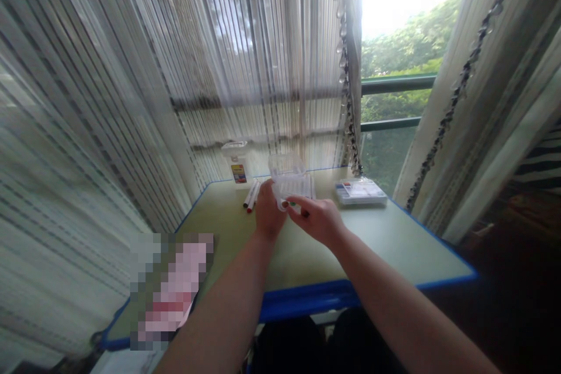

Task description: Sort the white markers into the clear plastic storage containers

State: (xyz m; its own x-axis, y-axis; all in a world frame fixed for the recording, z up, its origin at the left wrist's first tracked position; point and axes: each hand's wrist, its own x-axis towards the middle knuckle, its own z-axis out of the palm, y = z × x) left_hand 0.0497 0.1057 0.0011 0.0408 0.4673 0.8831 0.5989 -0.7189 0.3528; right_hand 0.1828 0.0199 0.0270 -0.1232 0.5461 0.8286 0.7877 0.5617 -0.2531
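Observation:
A clear plastic compartment box (287, 165) with its lid raised is in front of me at the middle of the table. My left hand (268, 210) is wrapped round the box's left side and keeps it slightly off or on the tabletop; I cannot tell which. At the box's near right corner, my right hand (322, 219) has its thumb and index finger bent close together. A small brown round piece (285, 204) and a small green piece (293, 203) show by those fingertips. Whether the fingers pinch one of them is too small to tell.
Several capped markers (251, 197) lie left of my left hand. Behind them stands a clear lidded tub (235, 160) with a coloured label. A flat divided case (362, 191) sits at the back right. A pixelated pink item (177, 283) lies on the blue-edged table's (394, 251) left side.

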